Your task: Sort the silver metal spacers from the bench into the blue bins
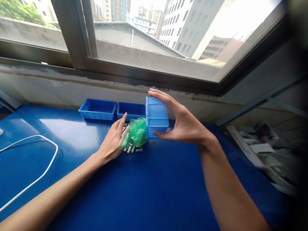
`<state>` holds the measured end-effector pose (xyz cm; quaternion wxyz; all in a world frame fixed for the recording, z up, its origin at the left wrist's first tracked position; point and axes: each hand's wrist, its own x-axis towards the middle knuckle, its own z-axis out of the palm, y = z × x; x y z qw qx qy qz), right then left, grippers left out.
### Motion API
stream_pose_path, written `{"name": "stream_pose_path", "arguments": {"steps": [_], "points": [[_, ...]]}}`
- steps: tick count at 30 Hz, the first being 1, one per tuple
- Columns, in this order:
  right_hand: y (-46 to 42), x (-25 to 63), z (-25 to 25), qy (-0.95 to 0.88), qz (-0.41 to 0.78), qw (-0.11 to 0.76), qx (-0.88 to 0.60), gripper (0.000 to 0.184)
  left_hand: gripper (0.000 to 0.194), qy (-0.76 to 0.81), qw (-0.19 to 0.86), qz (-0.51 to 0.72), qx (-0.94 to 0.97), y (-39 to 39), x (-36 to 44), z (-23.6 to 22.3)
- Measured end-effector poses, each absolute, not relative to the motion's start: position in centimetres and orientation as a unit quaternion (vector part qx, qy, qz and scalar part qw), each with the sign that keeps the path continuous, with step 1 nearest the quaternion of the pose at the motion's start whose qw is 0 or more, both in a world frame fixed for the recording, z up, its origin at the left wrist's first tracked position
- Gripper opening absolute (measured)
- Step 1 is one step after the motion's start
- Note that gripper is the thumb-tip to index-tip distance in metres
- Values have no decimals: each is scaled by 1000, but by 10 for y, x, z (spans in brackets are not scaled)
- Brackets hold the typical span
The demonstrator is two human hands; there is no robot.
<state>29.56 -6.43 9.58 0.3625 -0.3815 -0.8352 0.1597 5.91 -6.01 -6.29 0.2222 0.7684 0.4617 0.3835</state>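
My right hand (184,123) grips a small blue plastic bin (157,112) between thumb and fingers. The bin is tipped on its side, its mouth facing left and its ribbed underside towards my palm. By that mouth is a heap of translucent green pieces (137,133), blurred, their exact kind unclear. Several short silvery metal cylinders (130,148) lie on the blue table under and around the heap. My left hand (113,138) rests at the heap's left side, fingers stretched and thumb against the green pieces; it grips nothing visible.
Two more blue bins, a wider one (97,110) and a smaller one (132,109), stand along the back of the blue table (144,192). A white cable (54,154) curves across the left. The window wall (48,83) borders the back; blurred shelf clutter (264,150) is at right.
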Motion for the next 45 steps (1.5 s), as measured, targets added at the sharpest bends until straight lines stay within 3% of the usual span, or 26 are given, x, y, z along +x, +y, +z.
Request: {"name": "stream_pose_path", "arguments": {"steps": [6,10,14,17,23,31,35,38,45], "points": [[-56,313,82,-797,198,405,-403,80,53,495,190,486,695,-59,60,-50],[-45,333,59,-806,187,385,-409,92,51,454,83,390,797,-64,70,-47],[-37,355,41,-780,204,412,-424,90,44,427,10,293,855,-67,83,-53],[-35,365,34,-752,227,457,-418,86,38,421,-12,291,859,-64,87,-51],[-36,371,32,-721,270,496,-400,80,35,382,-32,321,866,-50,92,-25],[-29,387,29,-712,278,478,-434,75,46,296,-12,113,948,-38,120,-21],[-10,397,6,-660,190,533,-495,85,45,297,-7,103,949,-37,118,-20],[1,396,-18,-619,209,546,-525,98,43,289,-9,100,952,-37,113,-18],[9,391,-61,-598,256,545,-529,88,41,284,-37,108,952,-35,106,-15]]}}
